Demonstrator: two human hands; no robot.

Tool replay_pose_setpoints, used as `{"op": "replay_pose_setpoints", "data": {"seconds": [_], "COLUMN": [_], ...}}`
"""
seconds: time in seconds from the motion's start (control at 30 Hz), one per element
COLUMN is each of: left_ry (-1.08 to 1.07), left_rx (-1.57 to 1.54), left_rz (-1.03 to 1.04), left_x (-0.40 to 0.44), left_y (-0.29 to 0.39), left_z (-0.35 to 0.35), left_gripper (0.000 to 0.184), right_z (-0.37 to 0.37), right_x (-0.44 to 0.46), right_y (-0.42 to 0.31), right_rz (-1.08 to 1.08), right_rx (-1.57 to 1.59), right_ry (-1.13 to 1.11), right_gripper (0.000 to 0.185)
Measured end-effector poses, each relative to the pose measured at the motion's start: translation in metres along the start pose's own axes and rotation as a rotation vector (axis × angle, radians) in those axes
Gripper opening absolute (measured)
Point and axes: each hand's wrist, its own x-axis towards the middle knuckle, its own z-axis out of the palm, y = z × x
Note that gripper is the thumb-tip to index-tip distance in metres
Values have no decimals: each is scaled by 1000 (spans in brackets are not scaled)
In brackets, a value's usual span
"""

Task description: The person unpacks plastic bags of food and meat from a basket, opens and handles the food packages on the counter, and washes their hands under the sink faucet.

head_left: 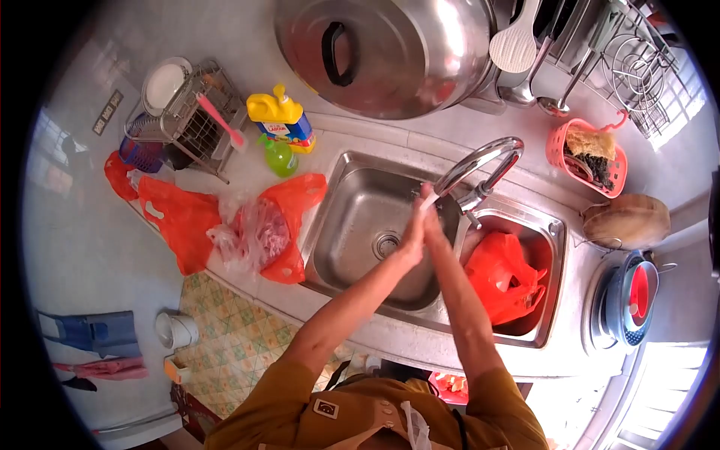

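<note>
Under the spout of the chrome faucet (480, 154), my left hand (413, 234) and my right hand (430, 223) are pressed palm to palm. Their fingers look stretched out and point up toward the spout, and neither hand appears to hold anything. A white streak of water (428, 201) runs from the spout onto the fingertips. Both hands are above the right side of the larger steel sink basin (349, 225), whose drain (386, 244) shows to their left. The inner faces of the palms are hidden.
A red plastic bag (504, 274) fills much of the smaller basin. Left of the sink lie red bags (180, 225) and a clear bag (259, 232), near a yellow detergent bottle (277, 116) and green bottle (280, 157). A large lidded pot (390, 56) stands behind.
</note>
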Motion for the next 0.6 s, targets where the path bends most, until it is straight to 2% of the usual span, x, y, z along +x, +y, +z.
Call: {"op": "replay_pose_setpoints", "data": {"seconds": [0.07,0.1,0.17,0.2,0.27,0.3,0.37,0.47,0.53,0.57,0.6], "left_ry": [27,76,-137,-180,-41,3,57,-27,106,85,-23], "left_rx": [-94,-80,79,146,112,34,43,106,1024,1022,1160], "left_rz": [-85,-47,96,72,134,11,-134,-45,1021,1026,792], "left_x": [9,6,-2,-7,6,30,31,32,4,-7,-17], "left_y": [29,41,21,13,5,-4,25,13,21,23,25], "left_z": [-22,-26,-26,-23,-24,-38,-52,-63,-41,-42,-49], "left_gripper": [79,80,83,83,71,64,49,35,22,22,18], "right_z": [12,16,21,13,17,18,19,16,15,6,-8], "right_x": [-7,-7,-20,-13,-17,-19,-28,-45,-32,-25,-19], "right_y": [-6,-16,-43,-82,-58,-46,-87,-163,-169,-156,-132], "right_rz": [-25,-49,-79,256,501,623,525,393,381,379,506], "right_rx": [-11,-25,-50,32,116,155,71,-58,-205,-207,-115], "right_ry": [15,26,45,119,97,90,50,22,180,200,104], "right_gripper": [60,63,69,58,49,45,44,43,41,41,40]}}
